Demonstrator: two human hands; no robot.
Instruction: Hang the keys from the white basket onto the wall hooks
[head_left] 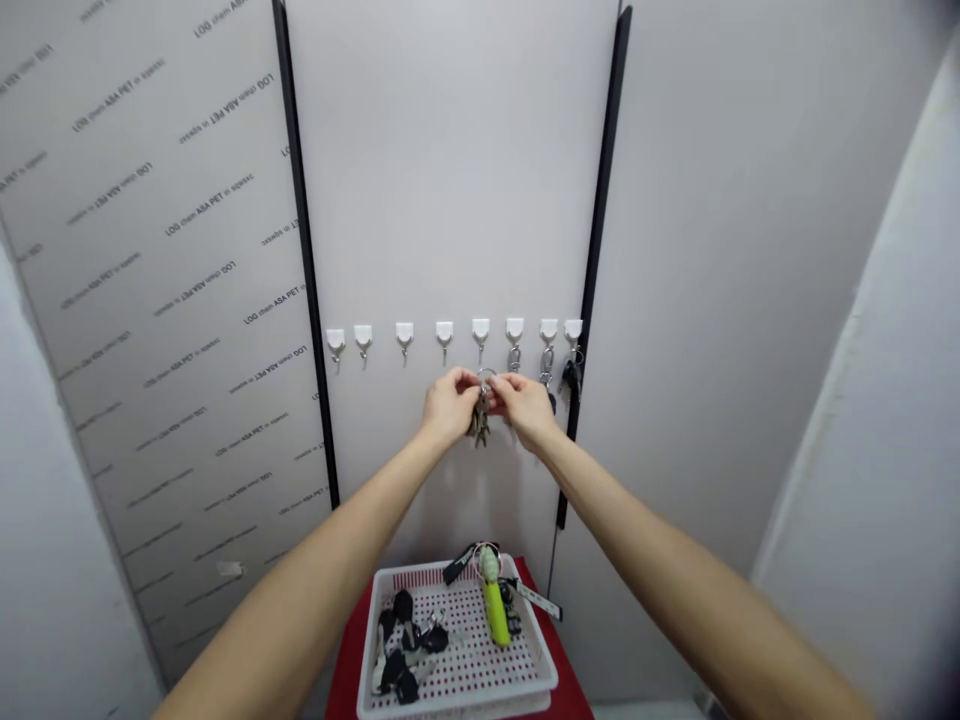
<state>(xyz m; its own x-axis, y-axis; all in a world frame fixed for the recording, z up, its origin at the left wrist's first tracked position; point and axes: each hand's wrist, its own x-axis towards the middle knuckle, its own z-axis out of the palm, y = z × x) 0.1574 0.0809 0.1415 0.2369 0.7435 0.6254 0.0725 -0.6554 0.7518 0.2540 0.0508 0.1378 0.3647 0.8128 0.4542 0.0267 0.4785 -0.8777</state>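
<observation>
My left hand [450, 405] and my right hand [525, 405] meet in front of the white panel, both closed on a bunch of keys [481, 425] by its metal ring. The keys dangle between my fingers. Just above the ring is a white wall hook [481, 332]; whether ring and hook touch I cannot tell. To the right, a hook [514, 330] carries a metal clasp [514, 360], partly hidden behind my right hand. Farther right hang another key ring [547, 368] and a set of black keys [572, 375].
Several white hooks [404, 333] continue leftward in a row. Below, a white perforated basket [457, 712] on a red surface [570, 690] holds black-headed keys [401, 675] and a yellow-green key fob [495, 605] with straps. Black vertical strips [304, 220] edge the panel.
</observation>
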